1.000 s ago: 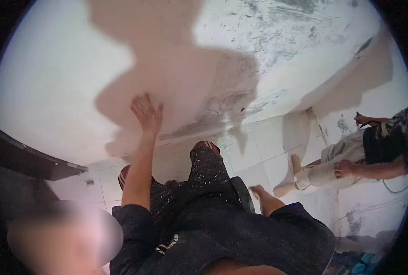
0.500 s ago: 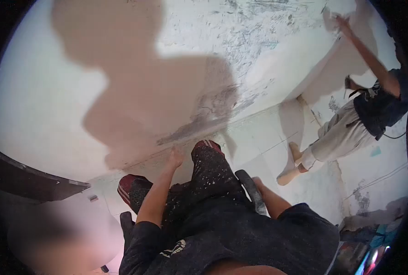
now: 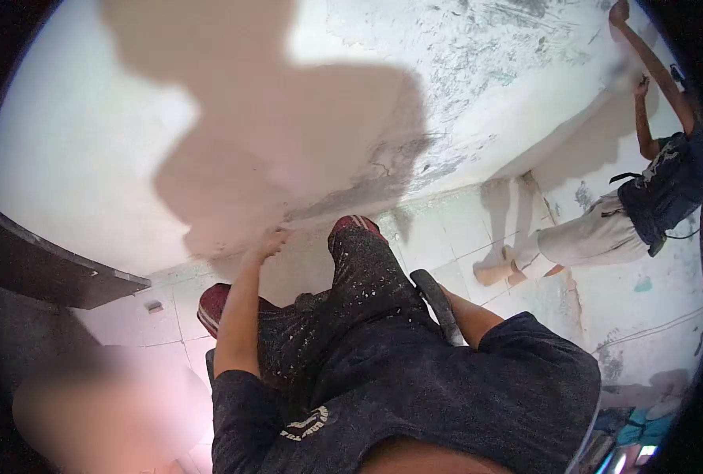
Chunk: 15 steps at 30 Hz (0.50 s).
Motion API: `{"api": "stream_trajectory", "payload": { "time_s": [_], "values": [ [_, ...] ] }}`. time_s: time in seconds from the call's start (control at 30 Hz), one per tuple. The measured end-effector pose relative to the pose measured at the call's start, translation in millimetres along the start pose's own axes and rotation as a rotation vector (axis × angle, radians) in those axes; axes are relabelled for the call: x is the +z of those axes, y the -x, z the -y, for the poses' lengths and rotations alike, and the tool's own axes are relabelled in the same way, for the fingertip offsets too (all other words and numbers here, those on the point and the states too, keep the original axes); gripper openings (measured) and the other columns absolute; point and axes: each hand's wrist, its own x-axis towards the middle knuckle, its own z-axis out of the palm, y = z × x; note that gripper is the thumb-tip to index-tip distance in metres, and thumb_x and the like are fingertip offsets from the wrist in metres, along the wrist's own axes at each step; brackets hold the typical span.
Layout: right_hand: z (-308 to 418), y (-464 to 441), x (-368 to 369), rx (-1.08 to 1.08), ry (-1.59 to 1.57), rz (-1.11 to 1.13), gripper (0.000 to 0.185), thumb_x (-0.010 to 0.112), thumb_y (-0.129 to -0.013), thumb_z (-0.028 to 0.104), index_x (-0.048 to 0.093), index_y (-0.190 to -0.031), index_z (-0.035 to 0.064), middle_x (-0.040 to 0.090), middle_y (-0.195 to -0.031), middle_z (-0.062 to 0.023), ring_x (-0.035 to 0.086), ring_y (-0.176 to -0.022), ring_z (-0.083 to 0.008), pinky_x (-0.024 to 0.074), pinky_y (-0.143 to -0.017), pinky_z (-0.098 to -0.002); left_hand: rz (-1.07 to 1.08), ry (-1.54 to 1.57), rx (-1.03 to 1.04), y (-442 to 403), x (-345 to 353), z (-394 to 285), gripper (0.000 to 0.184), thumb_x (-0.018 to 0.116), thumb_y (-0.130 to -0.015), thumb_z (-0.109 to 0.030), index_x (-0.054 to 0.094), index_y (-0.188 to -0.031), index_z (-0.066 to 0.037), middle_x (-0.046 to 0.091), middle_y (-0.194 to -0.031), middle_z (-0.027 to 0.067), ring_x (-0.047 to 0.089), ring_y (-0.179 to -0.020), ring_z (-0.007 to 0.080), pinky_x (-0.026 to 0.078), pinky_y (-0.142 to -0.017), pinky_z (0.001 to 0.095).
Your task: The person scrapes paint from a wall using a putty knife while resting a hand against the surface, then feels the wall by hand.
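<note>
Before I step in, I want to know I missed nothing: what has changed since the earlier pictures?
The left hand has come down the wall to near its foot. The right hand has gone out of sight. The co-worker's arms, low at first, are now both raised. No grasp or release can be made out. The small block stayed on the floor.

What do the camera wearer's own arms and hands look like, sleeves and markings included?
Dark, loose, short-sleeved cloth shirt with a white print on the chest; sleeves plain, forearms bare. Left hand: no glove; no watch or band seen on the wrist. Right hand: hidden behind the curved dark armrest, can't tell. No cables seen on either arm.
</note>
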Motion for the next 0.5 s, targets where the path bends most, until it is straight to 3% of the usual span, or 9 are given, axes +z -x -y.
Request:
{"api": "stream_trajectory", "payload": {
  "time_s": [0.1,0.17,0.23,0.27,0.3,0.33,0.37,0.43,0.5],
  "values": [
    [11,-11,2,-0.035,0.057,0.02,0.029,0.061,-0.077,0.032,0.071,-0.084,0.0056,0.069,-0.083,-0.0149,0.066,-0.08,-0.0321,0.0517,-0.072,-0.041,-0.329,-0.229,0.457,-8,-58,67,0.051,0.059,-0.088,-0.043,0.06,-0.114,0.001,0.064,-0.109,0.0174,0.062,-0.092,0.027,0.05,-0.077,0.0371],
    [17,-18,5,-0.061,0.091,0.037,0.029,0.061,-0.077,0.032,0.071,-0.084,0.0057,0.069,-0.084,-0.0148,0.066,-0.081,-0.0322,0.0516,-0.072,-0.0412,-0.338,0.05,0.156,32,-87,75,0.05,0.058,-0.089,-0.04,0.059,-0.114,0.004,0.064,-0.111,0.02,0.061,-0.101,0.0278,0.048,-0.086,0.0399],
    [27,-25,10,-0.082,0.121,0.059,0.029,0.061,-0.077,0.032,0.071,-0.084,0.0059,0.069,-0.084,-0.0148,0.066,-0.081,-0.0323,0.0516,-0.072,-0.0414,-0.363,-0.072,0.16,95,-115,71,0.045,0.058,-0.088,-0.033,0.059,-0.115,0.002,0.064,-0.102,0.0166,0.06,-0.093,0.0262,0.049,-0.082,0.0369],
    [33,-26,12,-0.093,0.132,0.073,0.029,0.061,-0.077,0.031,0.071,-0.084,0.006,0.069,-0.084,-0.0148,0.066,-0.081,-0.0324,0.0515,-0.072,-0.0415,-0.465,-0.08,0.246,104,-136,113,0.042,0.058,-0.088,-0.033,0.06,-0.115,0.0,0.063,-0.1,0.0123,0.058,-0.089,0.0212,0.048,-0.077,0.0332],
    [36,-30,14,-0.102,0.146,0.078,0.029,0.06,-0.077,0.031,0.071,-0.084,0.006,0.069,-0.084,-0.0147,0.066,-0.081,-0.0324,0.0515,-0.072,-0.0415,-0.475,0.07,0.168,156,-139,82,0.041,0.057,-0.089,-0.035,0.061,-0.114,-0.002,0.063,-0.101,0.0088,0.058,-0.085,0.0183,0.047,-0.073,0.0312],
    [38,-31,15,-0.109,0.152,0.084,0.028,0.06,-0.077,0.031,0.071,-0.084,0.0061,0.069,-0.084,-0.0147,0.066,-0.082,-0.0325,0.0515,-0.072,-0.0416,-0.563,0.322,0.026,164,-155,117,0.042,0.057,-0.089,-0.036,0.059,-0.118,-0.006,0.063,-0.101,0.0072,0.058,-0.081,0.0164,0.046,-0.069,0.029],
    [40,-30,16,-0.107,0.162,0.093,0.028,0.06,-0.077,0.031,0.072,-0.084,0.0062,0.069,-0.084,-0.0147,0.066,-0.082,-0.0325,0.0514,-0.072,-0.0417,-0.605,0.486,0.032,187,-167,134,0.044,0.057,-0.089,-0.037,0.055,-0.123,-0.01,0.062,-0.101,0.0063,0.058,-0.079,0.0162,0.046,-0.069,0.0278],
    [41,-28,17,-0.112,0.19,0.103,0.028,0.06,-0.077,0.031,0.072,-0.084,0.0064,0.069,-0.085,-0.0146,0.066,-0.082,-0.0326,0.0514,-0.073,-0.0419,-0.868,0.627,0.164,219,-182,207,0.043,0.052,-0.09,-0.042,0.056,-0.122,-0.013,0.06,-0.108,0.0083,0.058,-0.085,0.0189,0.048,-0.07,0.0321],
    [44,-27,16,-0.12,0.217,0.111,0.028,0.06,-0.077,0.031,0.072,-0.084,0.0065,0.069,-0.085,-0.0146,0.066,-0.082,-0.0328,0.0513,-0.073,-0.042,-1.215,0.894,0.128,249,-173,282,0.046,0.051,-0.09,-0.041,0.052,-0.126,-0.013,0.057,-0.114,0.0098,0.055,-0.082,0.0196,0.046,-0.071,0.0319]
  ]
}}
